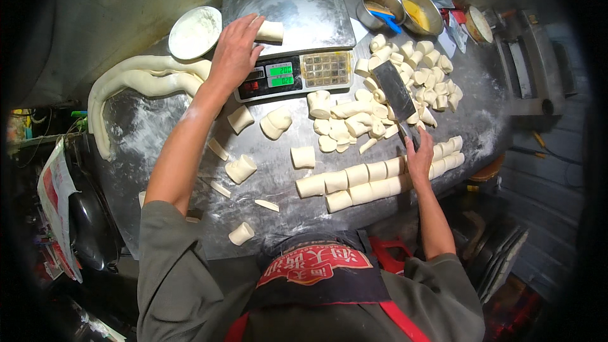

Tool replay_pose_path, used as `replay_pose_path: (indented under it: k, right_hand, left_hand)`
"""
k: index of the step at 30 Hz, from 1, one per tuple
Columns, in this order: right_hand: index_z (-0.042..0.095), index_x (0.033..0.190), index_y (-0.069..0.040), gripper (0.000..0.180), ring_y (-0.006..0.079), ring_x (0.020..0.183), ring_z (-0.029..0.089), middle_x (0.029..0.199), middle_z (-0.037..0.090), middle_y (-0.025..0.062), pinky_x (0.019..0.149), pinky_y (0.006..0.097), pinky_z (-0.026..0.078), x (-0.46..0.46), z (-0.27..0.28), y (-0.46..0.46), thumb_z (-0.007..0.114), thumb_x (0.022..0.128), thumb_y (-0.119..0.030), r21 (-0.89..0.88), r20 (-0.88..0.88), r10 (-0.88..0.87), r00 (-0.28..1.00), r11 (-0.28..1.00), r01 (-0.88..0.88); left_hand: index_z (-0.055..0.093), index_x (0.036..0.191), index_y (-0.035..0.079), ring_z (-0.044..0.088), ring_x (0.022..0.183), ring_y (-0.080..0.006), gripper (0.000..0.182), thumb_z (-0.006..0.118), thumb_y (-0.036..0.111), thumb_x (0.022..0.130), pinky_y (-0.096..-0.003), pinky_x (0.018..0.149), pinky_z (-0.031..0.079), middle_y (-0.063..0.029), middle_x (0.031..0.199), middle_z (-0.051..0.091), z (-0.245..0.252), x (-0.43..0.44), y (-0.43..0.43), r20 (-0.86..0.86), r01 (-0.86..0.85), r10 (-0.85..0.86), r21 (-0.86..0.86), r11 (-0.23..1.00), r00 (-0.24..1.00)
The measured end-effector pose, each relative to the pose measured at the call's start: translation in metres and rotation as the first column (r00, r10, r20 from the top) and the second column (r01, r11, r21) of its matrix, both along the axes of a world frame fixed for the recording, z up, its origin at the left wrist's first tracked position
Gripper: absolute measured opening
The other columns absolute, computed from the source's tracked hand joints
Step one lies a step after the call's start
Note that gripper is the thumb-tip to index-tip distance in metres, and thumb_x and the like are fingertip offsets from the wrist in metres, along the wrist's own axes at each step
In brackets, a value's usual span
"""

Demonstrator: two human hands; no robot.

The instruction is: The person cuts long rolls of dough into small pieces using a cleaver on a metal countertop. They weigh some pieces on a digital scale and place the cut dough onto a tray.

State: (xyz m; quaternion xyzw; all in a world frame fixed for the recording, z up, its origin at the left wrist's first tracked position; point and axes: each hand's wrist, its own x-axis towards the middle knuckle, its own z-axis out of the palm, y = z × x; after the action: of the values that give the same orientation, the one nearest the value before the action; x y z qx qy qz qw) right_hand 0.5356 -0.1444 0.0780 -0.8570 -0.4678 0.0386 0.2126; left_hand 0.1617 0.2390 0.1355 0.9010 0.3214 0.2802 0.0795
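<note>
My left hand [237,52] is at the front left of the metal weighing platform [294,9], fingers and thumb around the near end of a cut dough piece [270,31]. Whether it grips the piece or only rests by it cannot be told. The digital scale [294,76] below has lit green digits and a keypad. With my right hand [420,156] I hold a cleaver [394,91] by its handle, its dark blade pointing away over a heap of dough pieces [346,123]. Under that hand lie two rows of cut dough cylinders [365,175].
A white bowl of flour [195,33] stands left of the scale, above thick dough ropes [142,73]. Loose dough pieces [241,169] and thin offcuts [267,205] lie on the floured table [156,175]. Two metal bowls [420,9], one with a blue-handled brush [385,20], stand at back right.
</note>
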Motion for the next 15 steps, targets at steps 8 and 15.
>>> replay_pose_path:
  k: [8,15]
  right_hand:
    - [0.062,0.130,0.001,0.042,0.0398,0.115,0.060,0.124,0.064,0.0216,0.101,0.0459,0.047,-0.048,0.024,0.031,0.073,0.090,-0.008,0.112,-0.032,0.297,0.954,0.950,-0.292]
    - [0.056,0.138,-0.002,0.066,0.0367,0.115,0.057,0.124,0.060,0.0173,0.100,0.0471,0.046,-0.184,0.009,0.031,0.083,0.079,-0.015,0.024,-0.276,0.834,0.477,0.502,-0.865]
  left_hand:
    - [0.061,0.123,0.002,0.057,0.114,-0.0414,0.043,0.073,0.024,0.088,-0.0508,0.098,0.047,-0.0209,0.118,0.064,-0.036,0.035,0.045,-0.222,0.109,-0.105,0.005,0.994,0.969]
    - [0.060,0.130,0.001,0.055,0.119,-0.0424,0.044,0.071,0.022,0.092,-0.0481,0.100,0.046,-0.0223,0.128,0.061,-0.009,-0.042,-0.044,-0.121,-0.140,0.130,-0.081,0.987,0.984]
